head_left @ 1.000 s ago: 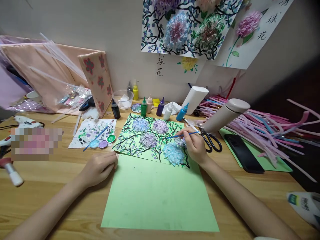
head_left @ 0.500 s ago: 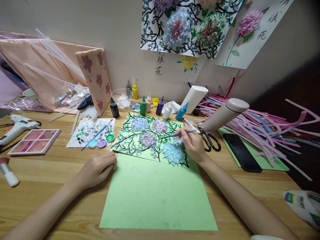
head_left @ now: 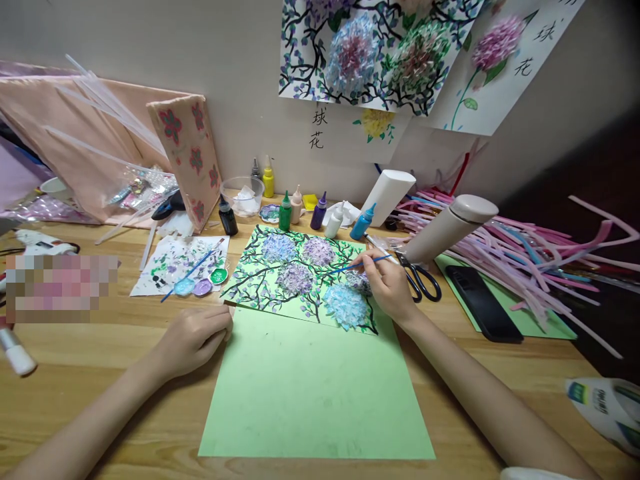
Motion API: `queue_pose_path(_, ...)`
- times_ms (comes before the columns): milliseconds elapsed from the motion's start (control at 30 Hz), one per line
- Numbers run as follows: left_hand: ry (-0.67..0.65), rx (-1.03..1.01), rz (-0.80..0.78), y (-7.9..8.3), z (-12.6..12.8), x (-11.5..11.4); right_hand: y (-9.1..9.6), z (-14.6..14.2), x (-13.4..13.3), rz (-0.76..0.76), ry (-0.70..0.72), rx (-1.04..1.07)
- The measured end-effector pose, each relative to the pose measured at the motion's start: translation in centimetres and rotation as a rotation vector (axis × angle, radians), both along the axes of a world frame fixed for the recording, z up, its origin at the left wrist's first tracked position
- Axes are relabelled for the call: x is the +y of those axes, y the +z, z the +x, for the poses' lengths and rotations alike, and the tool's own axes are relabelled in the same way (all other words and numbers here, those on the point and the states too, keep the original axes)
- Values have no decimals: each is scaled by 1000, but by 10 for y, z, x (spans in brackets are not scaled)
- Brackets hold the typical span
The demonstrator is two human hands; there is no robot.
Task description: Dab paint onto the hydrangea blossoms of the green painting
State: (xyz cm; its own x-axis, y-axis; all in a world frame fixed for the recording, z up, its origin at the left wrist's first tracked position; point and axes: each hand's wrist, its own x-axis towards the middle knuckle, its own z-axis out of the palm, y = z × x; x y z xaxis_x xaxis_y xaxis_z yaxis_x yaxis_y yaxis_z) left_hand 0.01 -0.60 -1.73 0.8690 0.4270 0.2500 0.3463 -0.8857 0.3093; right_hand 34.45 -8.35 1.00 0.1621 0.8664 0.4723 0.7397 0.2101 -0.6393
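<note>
My right hand pinches a thin blue paintbrush, its tip over the middle right of the flower painting. The painting shows black branches, green and purple leaves, and raised blue and purple flower heads. It lies on a larger plain green sheet. My left hand rests with curled fingers at the painting's lower left corner; whatever is under its fingertips is hidden. Just beyond it are a paint-stained paper, a second blue brush and small caps of blue, purple and green paint.
Several paint bottles stand behind the painting. To the right are black-handled scissors, a tilted grey flask, a black phone and a heap of pipe cleaners. A glue gun lies far left.
The brush in my right hand has tilted slightly, its tip staying over nearly the same spot. My left hand has stayed in place.
</note>
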Motion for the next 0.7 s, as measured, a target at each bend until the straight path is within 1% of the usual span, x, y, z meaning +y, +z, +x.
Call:
queue_pose_path(200, 2, 3, 7, -2, 0, 1, 0, 0, 0, 11, 35, -46)
queue_pose_path(333, 3, -2, 10, -3, 0, 1, 1, 0, 0, 14, 12, -18)
queue_pose_path(433, -4, 7, 5, -3, 0, 1, 1, -1, 0, 20, 22, -6)
queue_pose_path(533, -6, 3, 4, -1, 0, 0, 0, -1, 0, 3, 49, -47)
queue_pose_path(700, -13, -15, 19, 1, 2, 0, -1, 1, -2, 21, 24, -44)
